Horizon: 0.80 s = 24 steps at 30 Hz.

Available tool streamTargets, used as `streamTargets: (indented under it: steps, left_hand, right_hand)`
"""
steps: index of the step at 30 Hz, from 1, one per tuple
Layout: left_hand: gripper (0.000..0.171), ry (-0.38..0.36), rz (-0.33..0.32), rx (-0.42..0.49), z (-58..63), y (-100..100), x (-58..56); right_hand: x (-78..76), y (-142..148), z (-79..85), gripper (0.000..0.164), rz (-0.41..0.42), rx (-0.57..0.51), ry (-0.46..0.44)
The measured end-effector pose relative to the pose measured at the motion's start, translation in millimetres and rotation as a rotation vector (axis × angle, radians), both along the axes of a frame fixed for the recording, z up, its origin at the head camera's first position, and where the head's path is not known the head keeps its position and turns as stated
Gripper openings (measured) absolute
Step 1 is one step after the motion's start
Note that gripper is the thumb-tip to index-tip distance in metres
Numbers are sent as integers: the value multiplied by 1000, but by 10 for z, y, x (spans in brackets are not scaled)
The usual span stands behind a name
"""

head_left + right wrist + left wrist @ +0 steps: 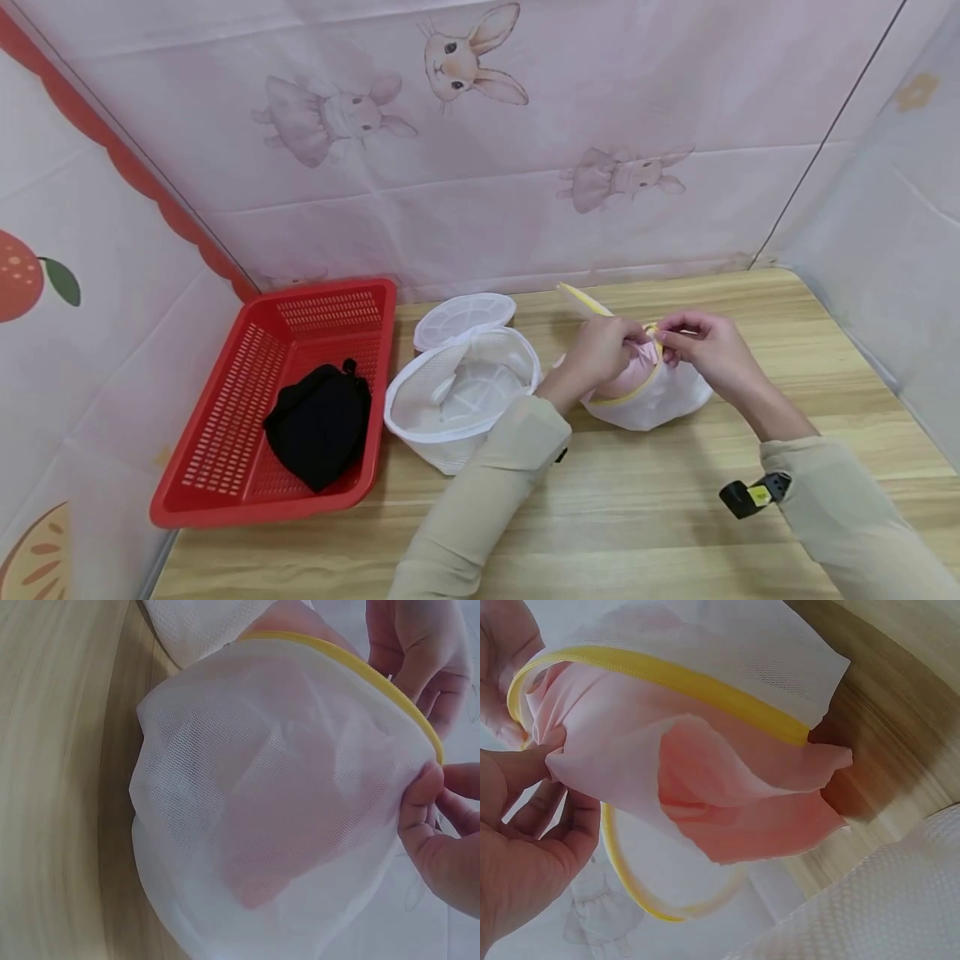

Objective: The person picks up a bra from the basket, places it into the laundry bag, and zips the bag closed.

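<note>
A white mesh laundry bag [652, 412] with a yellow zipper edge lies on the right part of the table, its lid flap [587, 300] folded back. A soft pink garment [630, 742] is partly inside it, with a loose opening sticking out past the yellow edge in the left wrist view. My left hand [600, 350] pinches a gathered fold of the pink cloth by the bag's mouth. On the other side, my right hand [708, 346] pinches the bag's yellow rim [375, 679]. Through the mesh, the pink cloth shows faintly in the right wrist view.
To the left stands a red plastic basket [386, 375] with a black cloth item [322, 429] in it. Between basket and hands sits another white mesh bag [450, 433], its round lid [465, 319] flipped back. Printed wall sheets border the wooden table [622, 517].
</note>
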State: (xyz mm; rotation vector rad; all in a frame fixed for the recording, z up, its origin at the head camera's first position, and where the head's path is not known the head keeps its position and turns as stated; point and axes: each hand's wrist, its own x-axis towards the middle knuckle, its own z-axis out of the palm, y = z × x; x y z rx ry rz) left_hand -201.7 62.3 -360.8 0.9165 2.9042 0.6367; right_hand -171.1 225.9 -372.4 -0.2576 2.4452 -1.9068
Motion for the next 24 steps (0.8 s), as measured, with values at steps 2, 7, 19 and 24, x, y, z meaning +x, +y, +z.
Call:
streamTargets:
  steps: [2,7,19,24]
  left_hand:
    - [28,16,-6,-3,-15,3,0]
    - [30,34,-30,-7,-36,15,3]
    - [18,15,-13,31,-51,22,15]
    - [10,22,112,163,30,-114,14]
  right_hand:
    - [8,14,-1,23,18,26,-14]
    - [23,35,17,29,65,127,-81]
    - [4,-25,-17,17,-9,253,-1]
    - [-7,50,-74,18,-67,174,-17]
